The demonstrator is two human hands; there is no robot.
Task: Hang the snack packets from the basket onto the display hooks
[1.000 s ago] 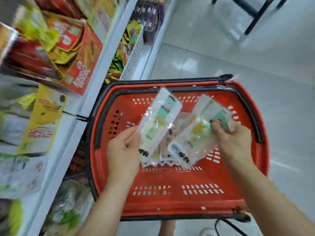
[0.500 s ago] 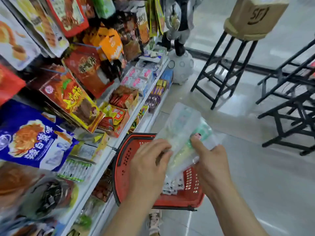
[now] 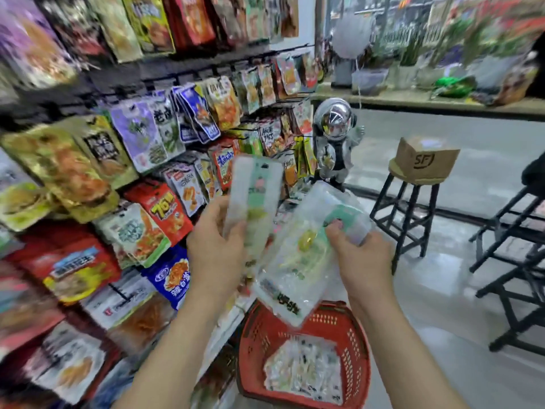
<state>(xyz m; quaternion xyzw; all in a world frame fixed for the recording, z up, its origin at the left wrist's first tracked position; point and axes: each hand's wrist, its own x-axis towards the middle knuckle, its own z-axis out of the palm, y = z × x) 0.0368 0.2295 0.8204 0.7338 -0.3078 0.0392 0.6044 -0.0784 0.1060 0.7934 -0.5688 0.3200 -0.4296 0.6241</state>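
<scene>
— How far along?
— Early, I judge. The rack [image 3: 141, 149] stands left of the basket [image 3: 355, 335], and a heap [image 3: 303, 371] lies in the basket. Above it, fingers of the left hand [image 3: 216, 252] clasp one packet [image 3: 255, 190]. Those of the right hand [image 3: 367, 259] pinch a second packet [image 3: 295, 267]. Neither is hooked.

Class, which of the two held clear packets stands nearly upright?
The packet in the left hand; the other packet, in the right hand, tilts diagonally above the basket.
</scene>
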